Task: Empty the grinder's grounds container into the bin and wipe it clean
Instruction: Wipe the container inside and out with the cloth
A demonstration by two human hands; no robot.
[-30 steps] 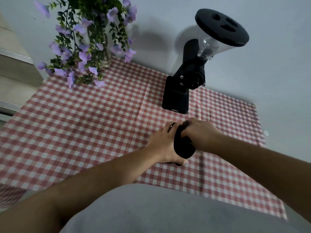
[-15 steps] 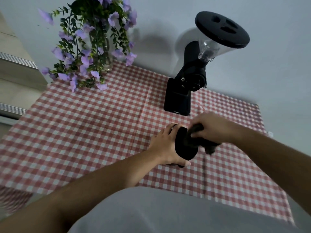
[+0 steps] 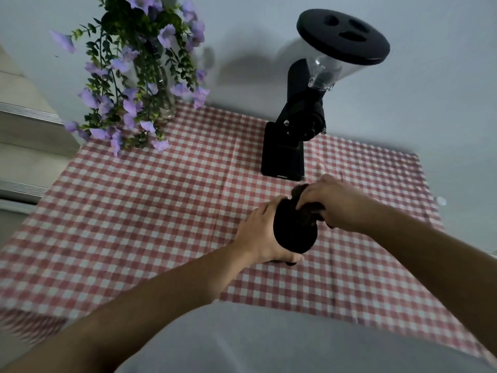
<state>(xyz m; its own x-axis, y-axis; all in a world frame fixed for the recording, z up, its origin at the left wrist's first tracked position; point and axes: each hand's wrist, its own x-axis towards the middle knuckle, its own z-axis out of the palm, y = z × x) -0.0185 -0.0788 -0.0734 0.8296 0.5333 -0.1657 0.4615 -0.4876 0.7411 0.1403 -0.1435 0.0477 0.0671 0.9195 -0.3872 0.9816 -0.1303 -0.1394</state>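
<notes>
Grounds container (image 3: 294, 232), black and rounded, held just above the checked tablecloth (image 3: 150, 200), long axis tilted, upper end leaning away toward the grinder; open end hidden, so facing direction not clear. Wrapped from its left side by the left hand (image 3: 262, 232), fingers curled over the far edge, thumb tucked beneath near the cloth. Pressed at its upper end by a dark wad of cloth (image 3: 309, 208), bunched in the closed right hand (image 3: 330, 203), knuckles up, wrist bent down. Both forearms reaching forward and converging on the container. Just beyond the right hand, black grinder (image 3: 285, 154) upright on the tablecloth, small pale lettering low on its base, too small to read; clear hopper and black lid (image 3: 343, 36) on top. Well off to the left of the left hand, vase of purple flowers (image 3: 139, 84).
</notes>
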